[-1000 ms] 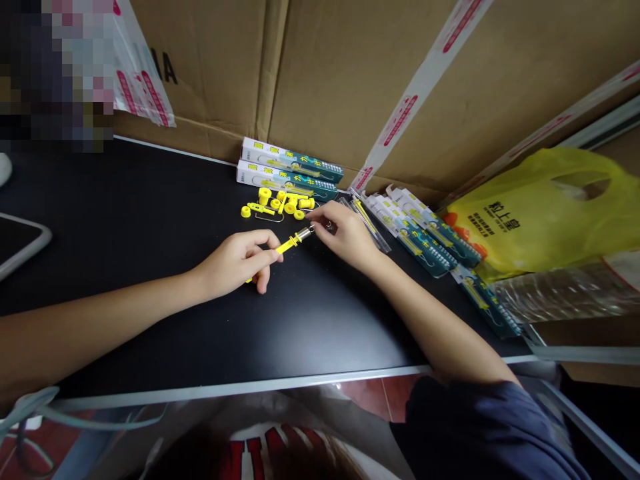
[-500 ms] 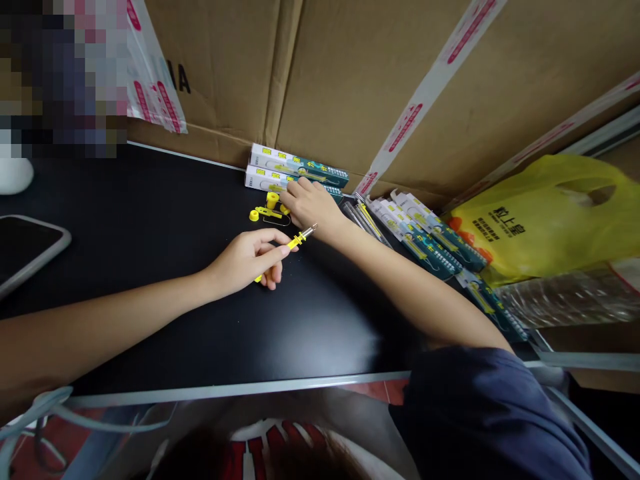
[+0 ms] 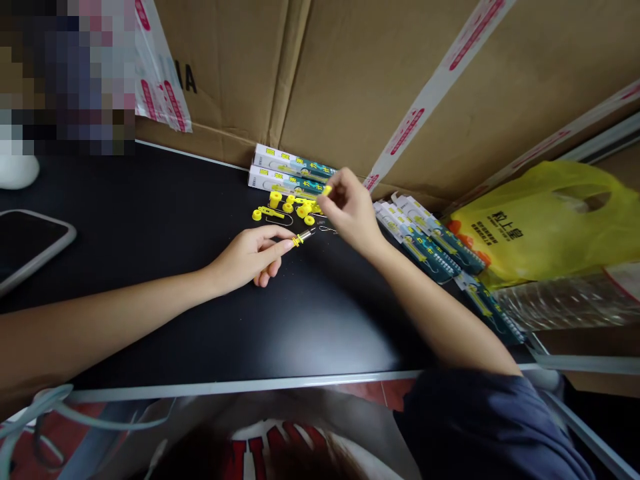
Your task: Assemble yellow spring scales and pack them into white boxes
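My left hand (image 3: 260,255) is closed around a yellow rod with a metal spring-like end (image 3: 302,238), which points up and to the right. Between the thumb and fingers of my right hand (image 3: 356,212) is a small yellow plastic piece (image 3: 327,191), partly hidden by the fingertips. Beyond my left hand, several loose yellow plastic parts (image 3: 303,210) lie on the black table (image 3: 200,340). Among them are round caps, a yellow strip with a wire hook (image 3: 285,221), and a bent wire piece (image 3: 327,229) beneath my right hand.
Printed slim boxes (image 3: 287,181) stand against a large cardboard carton (image 3: 340,80). More such boxes (image 3: 423,240) lie to the right, near a yellow plastic bag (image 3: 545,227) and clear plastic bottles (image 3: 560,300). A phone (image 3: 35,240) rests at far left.
My right hand has risen from among the loose parts and moved right, now with a small yellow piece in its fingers. My left hand still holds the rod, nearly in place.
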`<state>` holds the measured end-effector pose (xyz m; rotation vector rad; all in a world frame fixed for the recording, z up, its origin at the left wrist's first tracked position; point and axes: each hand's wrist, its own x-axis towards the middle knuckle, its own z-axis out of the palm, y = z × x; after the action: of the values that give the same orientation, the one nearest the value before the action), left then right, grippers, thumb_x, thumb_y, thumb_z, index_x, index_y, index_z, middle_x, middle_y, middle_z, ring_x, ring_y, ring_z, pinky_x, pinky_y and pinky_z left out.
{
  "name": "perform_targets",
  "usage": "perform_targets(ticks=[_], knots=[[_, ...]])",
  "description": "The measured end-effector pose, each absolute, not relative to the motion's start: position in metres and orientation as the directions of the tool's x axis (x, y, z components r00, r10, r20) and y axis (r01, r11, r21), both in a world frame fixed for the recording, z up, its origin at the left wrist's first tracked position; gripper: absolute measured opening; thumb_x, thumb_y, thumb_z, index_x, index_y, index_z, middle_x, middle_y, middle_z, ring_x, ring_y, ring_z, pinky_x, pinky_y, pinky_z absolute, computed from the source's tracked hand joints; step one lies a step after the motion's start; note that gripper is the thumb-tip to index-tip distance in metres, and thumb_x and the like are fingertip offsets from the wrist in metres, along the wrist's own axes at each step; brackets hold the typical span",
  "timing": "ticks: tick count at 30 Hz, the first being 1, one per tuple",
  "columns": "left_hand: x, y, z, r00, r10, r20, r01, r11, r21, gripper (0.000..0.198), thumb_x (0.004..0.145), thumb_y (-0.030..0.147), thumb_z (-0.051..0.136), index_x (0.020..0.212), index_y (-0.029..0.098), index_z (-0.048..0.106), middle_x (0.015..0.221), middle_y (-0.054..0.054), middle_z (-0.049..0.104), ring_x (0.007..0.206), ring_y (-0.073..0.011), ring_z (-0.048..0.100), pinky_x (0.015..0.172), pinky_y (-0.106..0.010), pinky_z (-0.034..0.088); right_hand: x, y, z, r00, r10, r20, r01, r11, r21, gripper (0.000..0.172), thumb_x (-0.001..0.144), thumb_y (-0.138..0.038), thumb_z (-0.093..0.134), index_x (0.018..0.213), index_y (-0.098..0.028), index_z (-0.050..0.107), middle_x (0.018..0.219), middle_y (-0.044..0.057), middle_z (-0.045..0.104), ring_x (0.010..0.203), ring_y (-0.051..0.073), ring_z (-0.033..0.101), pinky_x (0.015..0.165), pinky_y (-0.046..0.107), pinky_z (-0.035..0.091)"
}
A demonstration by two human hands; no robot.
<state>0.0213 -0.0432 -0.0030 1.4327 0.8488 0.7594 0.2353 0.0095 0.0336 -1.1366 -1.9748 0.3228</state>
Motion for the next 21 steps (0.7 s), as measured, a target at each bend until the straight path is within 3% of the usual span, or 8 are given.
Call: perform_targets(ticks=[2,3,6,9,13,17,21], knots=[[0.021,-0.043,-0.004,0.509,0.86,-0.04,0.085,-0.004,0.996,0.03,0.095,0.033,0.058,0.118,0.015,0.061,0.053,0.007,0.054,0.035,-0.0064,0.049,0.033,-0.014,0.037,0.24,-0.012,0.029,-0.192,0.913,0.361,0.325,0.406,-0.854,0.017,0.089,-0.029,0.053,0.086,-0.026,0.037,0.057,-0.009,0.047,0.047,0.01,0.044,0.047,0.025,0.042],[0.02,-0.043,-0.005,0.513,0.858,-0.037,0.099,-0.016,0.995,0.029,0.094,0.033,0.058,0.117,0.016,0.062,0.054,0.007,0.054,0.035,-0.0059,0.048,0.033,-0.014,0.036,0.242,-0.023,0.026,-0.181,0.946,0.268,0.211,0.304,-0.929,0.018,0.09,-0.031,0.054,0.087,-0.026,0.036,0.056,-0.01,0.048,0.046,0.01,0.045,0.046,0.024,0.044],[0.02,-0.044,-0.005,0.521,0.853,-0.022,0.122,-0.049,0.991,0.023,0.093,0.032,0.06,0.11,0.017,0.061,0.061,0.005,0.057,0.036,-0.0051,0.049,0.034,-0.014,0.037,0.241,-0.048,0.021,-0.204,0.971,0.122,0.034,0.132,-0.991,0.032,0.085,-0.035,0.064,0.086,-0.026,0.034,0.057,-0.01,0.055,0.048,0.01,0.05,0.046,0.023,0.049],[0.021,-0.045,-0.003,0.513,0.858,-0.02,0.132,-0.056,0.99,0.018,0.09,0.026,0.061,0.104,0.018,0.056,0.066,0.004,0.061,0.036,-0.0038,0.045,0.033,-0.014,0.033,0.239,-0.06,0.021,-0.262,0.962,0.084,0.046,0.1,-0.994,0.038,0.083,-0.041,0.07,0.091,-0.026,0.036,0.062,-0.009,0.06,0.049,0.009,0.055,0.047,0.022,0.05],[0.021,-0.046,0.0,0.531,0.848,-0.012,0.123,-0.063,0.99,0.019,0.093,0.029,0.057,0.107,0.017,0.056,0.059,0.007,0.054,0.038,-0.0032,0.038,0.035,-0.013,0.028,0.238,-0.06,0.02,-0.297,0.949,0.108,0.123,0.15,-0.981,0.036,0.086,-0.044,0.066,0.105,-0.024,0.044,0.069,-0.008,0.057,0.051,0.008,0.053,0.044,0.02,0.044],[0.02,-0.046,0.0,0.544,0.838,0.038,0.113,-0.118,0.987,0.027,0.095,0.037,0.055,0.112,0.016,0.062,0.056,0.008,0.046,0.04,-0.0037,0.038,0.036,-0.013,0.028,0.238,-0.06,0.012,-0.295,0.943,0.156,0.164,0.211,-0.964,0.023,0.091,-0.04,0.061,0.097,-0.023,0.045,0.074,-0.007,0.048,0.048,0.005,0.041,0.041,0.018,0.036],[0.021,-0.048,-0.002,0.499,0.866,0.037,0.131,-0.117,0.985,0.024,0.093,0.033,0.058,0.11,0.017,0.06,0.061,0.007,0.05,0.038,-0.0032,0.04,0.034,-0.014,0.031,0.237,-0.066,0.009,-0.327,0.937,0.121,0.159,0.181,-0.97,0.02,0.097,-0.042,0.054,0.099,-0.023,0.049,0.072,-0.007,0.036,0.049,0.006,0.028,0.041,0.019,0.026]])
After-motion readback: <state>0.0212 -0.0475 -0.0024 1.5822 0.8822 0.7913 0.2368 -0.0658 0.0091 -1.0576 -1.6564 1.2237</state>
